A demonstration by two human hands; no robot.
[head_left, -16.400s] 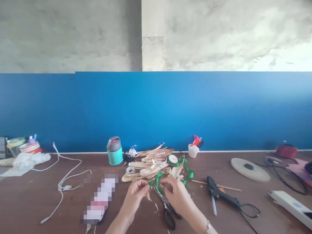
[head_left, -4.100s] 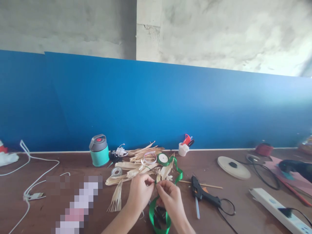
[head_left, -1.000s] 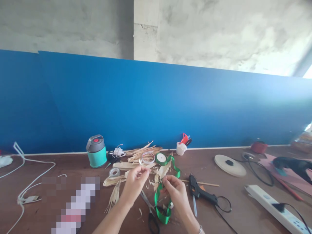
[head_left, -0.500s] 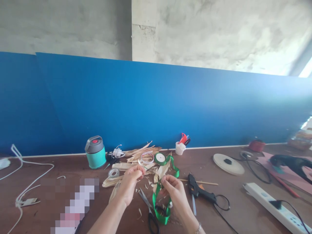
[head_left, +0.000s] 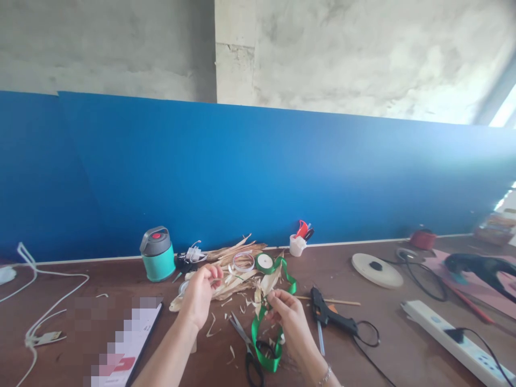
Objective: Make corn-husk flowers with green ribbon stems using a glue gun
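My right hand is closed in a pinch at the base of a pale dried husk piece. Green ribbon loops down below those fingers to the table. Over the husk pile, my left hand has its fingers curled together; whatever they hold, if anything, is too small to make out. Scissors with black handles lie between my forearms, blades apart. A green ribbon spool stands behind the husk piece. Dried husk strips are heaped beyond my left hand.
A black glue gun with a cord lies right of my right hand, near a thin stick. Further right is a power strip. A teal flask, a white cup of tools and a round lid stand behind.
My left hand has moved left, away from my right hand, and now covers much of the tape roll. My right hand stays almost in place at the husk piece.
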